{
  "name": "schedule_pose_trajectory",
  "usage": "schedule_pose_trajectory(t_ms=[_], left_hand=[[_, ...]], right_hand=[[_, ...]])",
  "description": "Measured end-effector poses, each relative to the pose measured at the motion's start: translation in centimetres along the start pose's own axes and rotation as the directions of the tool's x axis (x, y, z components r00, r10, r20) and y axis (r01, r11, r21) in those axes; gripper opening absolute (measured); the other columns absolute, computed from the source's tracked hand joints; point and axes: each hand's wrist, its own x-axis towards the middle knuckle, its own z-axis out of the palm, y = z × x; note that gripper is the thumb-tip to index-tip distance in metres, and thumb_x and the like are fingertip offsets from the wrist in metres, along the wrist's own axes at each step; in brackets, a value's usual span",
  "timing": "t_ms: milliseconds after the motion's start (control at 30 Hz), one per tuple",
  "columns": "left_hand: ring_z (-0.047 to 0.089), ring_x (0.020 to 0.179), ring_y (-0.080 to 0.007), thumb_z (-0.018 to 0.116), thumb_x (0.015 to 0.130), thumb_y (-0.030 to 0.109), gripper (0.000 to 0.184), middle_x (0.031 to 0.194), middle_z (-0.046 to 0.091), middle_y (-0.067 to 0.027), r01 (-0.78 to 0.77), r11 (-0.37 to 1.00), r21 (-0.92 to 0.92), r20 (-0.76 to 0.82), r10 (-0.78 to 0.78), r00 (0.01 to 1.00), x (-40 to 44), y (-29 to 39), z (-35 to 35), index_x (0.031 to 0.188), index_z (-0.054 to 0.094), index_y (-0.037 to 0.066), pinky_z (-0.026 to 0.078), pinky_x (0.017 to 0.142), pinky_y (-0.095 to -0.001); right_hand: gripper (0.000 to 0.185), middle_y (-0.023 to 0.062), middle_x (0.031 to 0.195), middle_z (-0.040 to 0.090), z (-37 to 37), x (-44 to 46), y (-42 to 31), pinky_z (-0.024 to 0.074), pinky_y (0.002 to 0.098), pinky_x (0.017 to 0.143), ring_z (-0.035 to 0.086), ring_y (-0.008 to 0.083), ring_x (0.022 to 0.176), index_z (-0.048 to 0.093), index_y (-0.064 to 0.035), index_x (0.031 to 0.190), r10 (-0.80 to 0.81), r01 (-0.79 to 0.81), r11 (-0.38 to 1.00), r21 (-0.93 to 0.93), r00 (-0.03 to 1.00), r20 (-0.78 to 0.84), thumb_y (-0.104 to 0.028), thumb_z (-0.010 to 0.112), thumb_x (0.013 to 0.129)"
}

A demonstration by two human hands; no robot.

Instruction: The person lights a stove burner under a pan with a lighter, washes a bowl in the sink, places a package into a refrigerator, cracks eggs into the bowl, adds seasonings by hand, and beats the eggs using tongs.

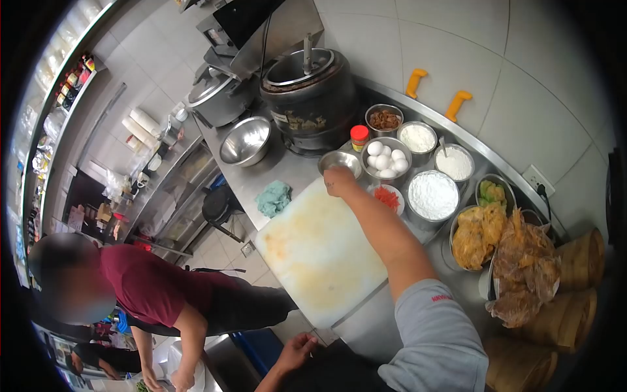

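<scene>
"What are the fingers doing?"

"On the right hand (pixel 337 183) they're bunched up, right by the little metal bowl (pixel 343 159) – I can't tell if they pinch its rim. The left hand (pixel 297 349) is half curled, with nothing I can see in it."

"Where's the bowl?"

"On the tabletop (pixel 294 163), between the white board (pixel 320 255) and the eggs (pixel 382 161)."

"Is it heavy?"

"Light, I think – hard and a bit slippy. I'd grab the rim and keep it flat."
</scene>
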Motion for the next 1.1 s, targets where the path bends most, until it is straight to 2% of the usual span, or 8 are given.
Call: schedule_pose_trajectory(t_ms=[167,300,467,567,633,833,967,1100], left_hand=[[0.052,0.062,-0.0065,0.057,0.095,0.022,0.02,0.068,0.058,0.0003,-0.087,0.992,-0.095,-0.046,0.083,0.996,-0.9,-1.1,-0.3,0.087,0.059,0.003,0.043,0.058,-0.0224],[0.053,0.066,-0.0073,0.055,0.096,0.024,0.023,0.074,0.061,-0.0004,-0.051,0.997,-0.052,-0.027,0.05,0.998,-0.7,-3.6,-1.0,0.089,0.059,0.003,0.044,0.061,-0.0229],[0.05,0.061,-0.0064,0.056,0.095,0.026,0.023,0.069,0.057,0.0015,-0.052,0.987,-0.149,0.014,0.054,0.998,1.8,-2.3,-2.5,0.087,0.057,0.005,0.041,0.055,-0.0225],[0.051,0.057,-0.0073,0.056,0.094,0.024,0.023,0.067,0.058,0.0005,-0.225,0.966,-0.126,-0.07,0.218,0.973,6.9,-1.4,-5.0,0.081,0.058,0.006,0.042,0.051,-0.0242],[0.05,0.051,-0.0082,0.057,0.093,0.023,0.024,0.063,0.057,-0.0008,-0.317,0.939,0.132,-0.28,0.342,0.897,11.0,1.9,-6.2,0.076,0.058,0.005,0.042,0.048,-0.0254],[0.06,0.07,-0.02,0.068,0.083,0.031,0.035,0.075,0.062,-0.0121,-0.26,0.91,0.323,-0.397,0.38,0.836,22.7,10.4,-4.5,0.087,0.056,-0.002,0.049,0.066,-0.032],[0.057,0.05,-0.0138,0.067,0.086,0.023,0.03,0.068,0.059,-0.0076,-0.12,0.993,0.009,-0.296,0.118,0.948,21.6,13.0,-1.8,0.09,0.054,-0.003,0.047,0.041,-0.0269],[0.056,0.049,-0.0132,0.065,0.087,0.017,0.023,0.065,0.057,-0.0069,-0.188,0.978,0.092,-0.332,0.208,0.92,21.0,11.2,-1.7,0.088,0.053,-0.002,0.048,0.041,-0.0271]], right_hand=[[0.014,0.0152,0.089,0.068,-3.7,2.0,-0.4,0.0529,0.0401,0.071,0.067,0.0312,0.083,0.066,-0.0043,0.082,0.19,-0.215,0.976,-0.043,0.926,-0.326,-0.014,0.056,0.078],[0.026,0.0217,0.097,0.064,-8.1,2.1,-0.1,0.0488,0.0477,0.079,0.062,0.0391,0.092,0.06,-0.0044,0.099,0.525,-0.321,0.823,0.468,0.745,-0.412,-0.022,0.044,0.089],[0.02,0.0203,0.082,0.061,-5.7,-8.1,-4.7,0.0473,0.0506,0.064,0.06,0.0393,0.073,0.056,-0.0035,0.092,0.096,0.039,0.967,0.25,0.858,-0.504,-0.02,0.044,0.093],[0.013,0.0126,0.086,0.062,-0.8,-17.7,-7.1,0.048,0.0458,0.071,0.059,0.0335,0.081,0.06,-0.0081,0.094,-0.09,0.082,0.996,-0.044,0.966,-0.243,-0.017,0.058,0.086],[0.019,0.0121,0.089,0.059,1.4,-22.2,-7.2,0.0455,0.0455,0.084,0.058,0.0313,0.089,0.058,-0.0063,0.099,-0.208,0.237,0.968,0.082,0.941,-0.265,-0.017,0.061,0.083],[0.036,0.0146,0.105,0.057,-3.0,-23.1,-6.6,0.0453,0.0428,0.088,0.055,0.0348,0.099,0.058,-0.005,0.106,0.012,0.114,0.904,0.413,0.957,-0.29,-0.016,0.071,0.075],[0.03,0.0148,0.106,0.057,-3.0,-13.6,-2.1,0.0441,0.0409,0.086,0.055,0.0333,0.101,0.058,-0.0024,0.107,0.077,0.017,0.964,0.264,0.937,-0.34,-0.014,0.063,0.08],[0.026,0.0135,0.107,0.061,1.9,-3.9,1.1,0.0391,0.0419,0.091,0.058,0.0281,0.1,0.062,-0.0033,0.106,-0.068,0.009,0.982,-0.189,0.948,-0.31,-0.01,0.051,0.084]])
